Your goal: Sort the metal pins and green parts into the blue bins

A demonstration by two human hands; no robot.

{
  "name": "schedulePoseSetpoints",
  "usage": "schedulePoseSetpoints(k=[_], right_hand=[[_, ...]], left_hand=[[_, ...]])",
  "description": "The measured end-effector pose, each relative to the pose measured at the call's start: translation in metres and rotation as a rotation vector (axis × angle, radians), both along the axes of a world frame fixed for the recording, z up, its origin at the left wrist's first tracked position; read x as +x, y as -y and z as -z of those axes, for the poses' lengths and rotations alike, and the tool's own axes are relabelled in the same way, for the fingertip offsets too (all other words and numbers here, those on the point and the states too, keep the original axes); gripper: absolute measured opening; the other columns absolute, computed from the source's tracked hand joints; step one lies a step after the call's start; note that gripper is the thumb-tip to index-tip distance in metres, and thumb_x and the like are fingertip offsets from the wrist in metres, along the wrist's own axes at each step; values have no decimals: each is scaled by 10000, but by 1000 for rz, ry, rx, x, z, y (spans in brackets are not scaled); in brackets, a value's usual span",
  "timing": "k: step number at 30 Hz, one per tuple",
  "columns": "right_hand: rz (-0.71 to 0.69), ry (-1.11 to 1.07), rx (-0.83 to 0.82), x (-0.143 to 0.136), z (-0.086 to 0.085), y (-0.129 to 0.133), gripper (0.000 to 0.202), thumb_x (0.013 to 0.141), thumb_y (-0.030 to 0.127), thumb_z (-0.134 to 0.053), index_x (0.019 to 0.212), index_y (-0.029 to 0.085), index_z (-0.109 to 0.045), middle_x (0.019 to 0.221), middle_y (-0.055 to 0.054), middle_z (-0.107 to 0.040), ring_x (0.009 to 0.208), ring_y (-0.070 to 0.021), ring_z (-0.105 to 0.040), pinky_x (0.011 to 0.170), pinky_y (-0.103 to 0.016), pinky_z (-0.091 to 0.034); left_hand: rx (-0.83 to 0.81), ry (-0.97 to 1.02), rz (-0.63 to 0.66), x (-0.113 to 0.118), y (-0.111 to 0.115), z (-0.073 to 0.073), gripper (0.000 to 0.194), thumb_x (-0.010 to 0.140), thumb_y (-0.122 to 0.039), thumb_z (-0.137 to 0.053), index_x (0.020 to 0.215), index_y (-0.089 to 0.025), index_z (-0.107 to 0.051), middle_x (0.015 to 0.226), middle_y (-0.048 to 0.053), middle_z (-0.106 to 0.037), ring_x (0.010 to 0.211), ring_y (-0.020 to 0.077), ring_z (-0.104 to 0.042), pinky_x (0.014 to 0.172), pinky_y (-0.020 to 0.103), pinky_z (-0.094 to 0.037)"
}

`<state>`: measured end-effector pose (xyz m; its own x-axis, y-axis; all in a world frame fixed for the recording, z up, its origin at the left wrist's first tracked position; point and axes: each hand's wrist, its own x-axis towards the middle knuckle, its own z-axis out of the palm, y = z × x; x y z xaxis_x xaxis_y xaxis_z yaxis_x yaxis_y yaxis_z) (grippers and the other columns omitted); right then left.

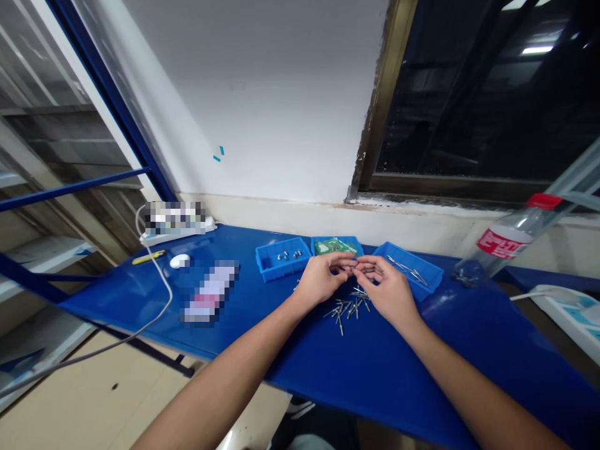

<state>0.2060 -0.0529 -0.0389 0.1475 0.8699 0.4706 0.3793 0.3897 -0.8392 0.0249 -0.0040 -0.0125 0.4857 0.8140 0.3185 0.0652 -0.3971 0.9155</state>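
My left hand (323, 276) and my right hand (382, 284) meet at the fingertips over the blue table, in front of the middle tray. Both are pinched around something small that I cannot make out. Below them lies a loose pile of thin metal pins (347, 309). The left blue tray (282, 269) holds a few small metal parts (287, 255). In the middle blue tray (319, 240) is a green and clear bag (334, 245), partly behind my fingers. Several long metal rods (412, 271) rest in the right blue tray (434, 275).
A plastic bottle (504, 240) with a red cap leans at the right. On the left of the blue table (253, 315) are a yellow cutter (149, 257), a white oval object (180, 260), a blurred flat item (210, 292) and a power strip (180, 234) with its cable.
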Motion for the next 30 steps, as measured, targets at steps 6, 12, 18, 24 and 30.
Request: schedulePoseSetpoints(k=[6, 12, 18, 24, 30], right_hand=[[4, 141, 19, 1, -2, 0, 298, 936, 333, -661, 1206, 221, -717, 965, -65, -696, 775, -190, -687, 724, -338, -618], [14, 184, 45, 3, 0, 0, 203, 971, 331, -603, 1079, 224, -737, 1026, -94, -694, 831, -211, -688, 725, -343, -617], [-38, 147, 78, 1, -3, 1, 145, 961, 284, -614, 1069, 238, -699, 1077, -92, -710, 907, -225, -717, 762, -350, -628], [9, 234, 106, 2, -7, 4, 183, 1005, 298, -555, 1005, 252, -733, 1049, -76, -759, 965, -252, -734, 889, -425, -605], [20, 83, -19, 0, -2, 3, 243, 943, 423, -697, 1077, 223, -724, 993, -88, -783, 842, -242, -765, 798, -392, -640]], left_hand=[[-29, 78, 13, 1, 3, 0, 511, 859, -94, -673, 1368, -109, -624, 1246, 183, -744, 932, 174, -766, 904, 324, -618], [-11, -142, -49, -2, 6, -10, 375, 949, -441, -673, 1122, -123, -769, 1014, 116, -803, 912, 221, -758, 829, 301, -594], [-43, -211, 51, -6, 7, -14, 421, 935, -514, -677, 1020, -125, -813, 880, 86, -804, 809, 215, -749, 747, 273, -565], [8, -249, -28, -6, 3, -8, 258, 917, -315, -687, 1047, -141, -826, 922, 69, -820, 836, 205, -765, 760, 266, -579], [43, -266, -78, -5, 1, -3, 227, 852, -146, -673, 1025, -150, -821, 948, 62, -828, 869, 188, -790, 819, 269, -614]])
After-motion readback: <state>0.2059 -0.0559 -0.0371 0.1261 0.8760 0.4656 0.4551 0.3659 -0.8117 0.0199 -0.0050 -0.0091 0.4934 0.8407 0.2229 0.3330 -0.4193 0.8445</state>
